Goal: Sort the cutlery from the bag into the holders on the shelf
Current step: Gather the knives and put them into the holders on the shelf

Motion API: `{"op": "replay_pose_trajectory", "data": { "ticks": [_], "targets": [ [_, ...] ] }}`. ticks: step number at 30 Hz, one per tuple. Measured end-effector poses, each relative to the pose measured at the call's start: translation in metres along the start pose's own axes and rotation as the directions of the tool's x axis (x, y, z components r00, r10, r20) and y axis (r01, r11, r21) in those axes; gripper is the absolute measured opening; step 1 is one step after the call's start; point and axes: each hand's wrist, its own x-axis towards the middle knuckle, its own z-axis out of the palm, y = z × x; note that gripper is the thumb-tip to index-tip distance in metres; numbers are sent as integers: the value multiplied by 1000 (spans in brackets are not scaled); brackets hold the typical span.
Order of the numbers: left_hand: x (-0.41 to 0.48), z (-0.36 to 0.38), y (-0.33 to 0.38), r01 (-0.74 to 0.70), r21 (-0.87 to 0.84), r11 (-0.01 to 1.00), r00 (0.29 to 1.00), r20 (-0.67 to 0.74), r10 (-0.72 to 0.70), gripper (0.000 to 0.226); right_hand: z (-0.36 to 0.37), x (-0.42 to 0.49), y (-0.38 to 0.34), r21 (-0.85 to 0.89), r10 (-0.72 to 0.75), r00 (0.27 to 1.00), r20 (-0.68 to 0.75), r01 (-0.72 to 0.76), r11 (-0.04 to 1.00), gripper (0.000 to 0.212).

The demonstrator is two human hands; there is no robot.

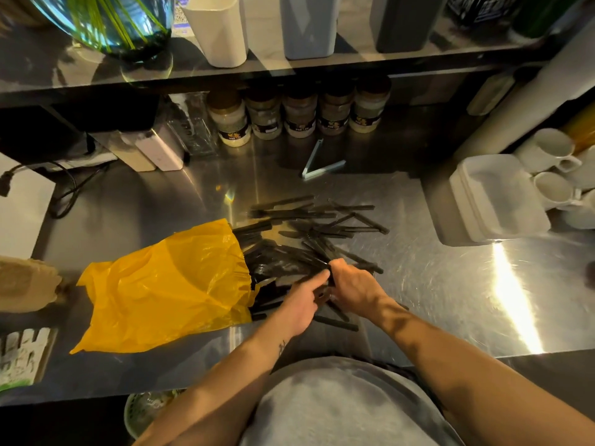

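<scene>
Head view: I'm looking down on a steel counter point(434, 300). The yellow bag point(167, 284) is lying on its side at the near left, and black cutlery point(322, 226) is spilling from its mouth, fanning out rightward across the middle. Both hands are meeting at the pile's near edge. The right hand point(354, 284) is curling its fingers round a few black pieces, and the left hand point(299, 304) is pinching the same bunch between thumb and forefinger. Far above, on the shelf point(96, 78), a white holder point(219, 30), a grey holder point(309, 27) and a dark holder point(405, 24) are standing in a row. Under the shelf, five jars point(299, 114) are showing dark label bands; I'm finding the writing too blurred to read.
</scene>
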Motion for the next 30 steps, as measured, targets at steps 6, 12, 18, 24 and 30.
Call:
{"op": "replay_pose_trajectory", "data": {
  "ticks": [6,12,18,24,30],
  "targets": [
    [4,13,28,17,-158,987,995,-96,-32,40,-5,11,-18,8,0,1000,-5,0,1000,48],
    [12,15,40,48,-343,938,974,-192,-120,29,0,14,-23,265,36,997,-70,-16,964,45],
    [11,18,43,-51,-381,923,924,-368,-101,17,0,16,-35,356,142,989,-44,-117,927,37],
    [29,15,55,-210,-371,905,855,-519,-15,13,-6,18,-31,362,344,936,73,-346,866,29],
    [36,2,67,-252,-300,920,792,-611,18,21,0,8,-21,537,345,929,136,-362,762,29]
  ]
}}
